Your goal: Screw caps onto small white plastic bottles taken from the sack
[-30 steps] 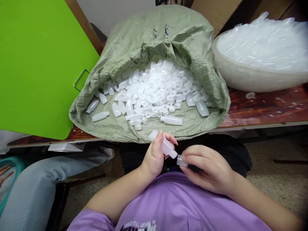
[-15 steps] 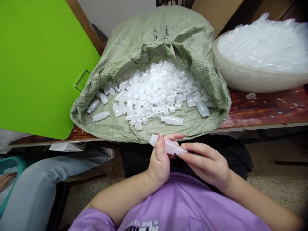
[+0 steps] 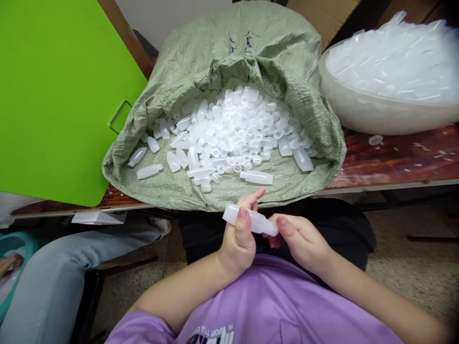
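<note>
A small translucent white plastic bottle (image 3: pixel 251 220) lies sideways between both hands, above my lap. My left hand (image 3: pixel 239 239) grips its body with thumb and fingers. My right hand (image 3: pixel 299 239) pinches the small cap on the bottle's right end. Just beyond the hands, a green woven sack (image 3: pixel 229 62) lies open on the table edge. Inside it sits a heap of loose white bottles and caps (image 3: pixel 229 134).
A large translucent bowl (image 3: pixel 380 112) heaped with clear plastic pieces stands at the right on the wooden table (image 3: pixel 394 160). A bright green board (image 3: pixel 60 91) leans at the left. Another person's leg in jeans (image 3: pixel 64 272) is at lower left.
The cap, held apart in my right hand a second ago, now sits on the bottle's neck. Both hands have closed together and the bottle has tipped flatter.
</note>
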Motion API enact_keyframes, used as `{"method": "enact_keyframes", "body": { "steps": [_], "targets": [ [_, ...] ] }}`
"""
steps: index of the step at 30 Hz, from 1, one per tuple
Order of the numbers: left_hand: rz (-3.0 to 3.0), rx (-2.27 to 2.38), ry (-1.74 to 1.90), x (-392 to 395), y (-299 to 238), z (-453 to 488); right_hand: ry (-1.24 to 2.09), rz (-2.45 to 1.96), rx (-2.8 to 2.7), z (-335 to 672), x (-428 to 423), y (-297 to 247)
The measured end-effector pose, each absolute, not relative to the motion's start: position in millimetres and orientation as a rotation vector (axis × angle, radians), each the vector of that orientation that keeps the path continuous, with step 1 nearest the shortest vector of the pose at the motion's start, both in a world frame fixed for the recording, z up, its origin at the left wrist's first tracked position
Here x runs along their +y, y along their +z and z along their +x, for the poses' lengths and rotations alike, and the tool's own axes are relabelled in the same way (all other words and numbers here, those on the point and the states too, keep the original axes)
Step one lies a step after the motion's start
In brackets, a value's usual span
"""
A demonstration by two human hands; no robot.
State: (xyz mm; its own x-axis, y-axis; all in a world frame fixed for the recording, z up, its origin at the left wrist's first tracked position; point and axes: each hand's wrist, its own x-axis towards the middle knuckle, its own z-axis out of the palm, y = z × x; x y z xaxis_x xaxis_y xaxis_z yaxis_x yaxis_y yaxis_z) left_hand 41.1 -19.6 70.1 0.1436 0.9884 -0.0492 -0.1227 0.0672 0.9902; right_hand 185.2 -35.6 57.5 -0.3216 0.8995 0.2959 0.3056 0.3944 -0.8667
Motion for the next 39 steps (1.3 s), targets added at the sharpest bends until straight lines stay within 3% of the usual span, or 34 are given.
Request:
{"method": "enact_keyframes", "body": {
  "steps": [4, 8, 12, 17, 22, 25, 30, 34, 36, 39],
  "targets": [
    [1.154, 1.053, 1.137, -19, 68, 40, 0.642, -1.019, -1.824, 182, -35, 60],
    [1.183, 1.064, 1.147, -19, 68, 40, 0.900, -1.047, -1.764, 179, -34, 61],
    [1.189, 1.054, 1.166, -20, 69, 40, 0.617, -0.960, -1.908, 175, -33, 61],
    [1.179, 1.046, 1.165, -20, 67, 40, 0.906, -0.976, -1.743, 169, -33, 60],
    [1.130, 1.056, 1.151, -21, 67, 38, 0.442, -1.023, -1.959, 171, -31, 61],
    [1.174, 1.037, 1.126, -22, 70, 39, 0.722, -0.945, -1.899, 168, -32, 57],
    [1.251, 1.007, 1.092, -21, 69, 41, 1.420, -0.935, -1.280, 153, -37, 45],
    [1.317, 0.989, 1.105, -15, 60, 32, 1.688, -0.969, -1.262, 159, -30, 50],
    [1.467, 0.954, 1.073, -14, 57, 21, 1.629, -1.122, -1.519, 173, -27, 55],
    [1.785, 0.863, 0.847, -12, 52, 7, 1.110, -1.452, -1.855, 200, -25, 67]
  ]
}}
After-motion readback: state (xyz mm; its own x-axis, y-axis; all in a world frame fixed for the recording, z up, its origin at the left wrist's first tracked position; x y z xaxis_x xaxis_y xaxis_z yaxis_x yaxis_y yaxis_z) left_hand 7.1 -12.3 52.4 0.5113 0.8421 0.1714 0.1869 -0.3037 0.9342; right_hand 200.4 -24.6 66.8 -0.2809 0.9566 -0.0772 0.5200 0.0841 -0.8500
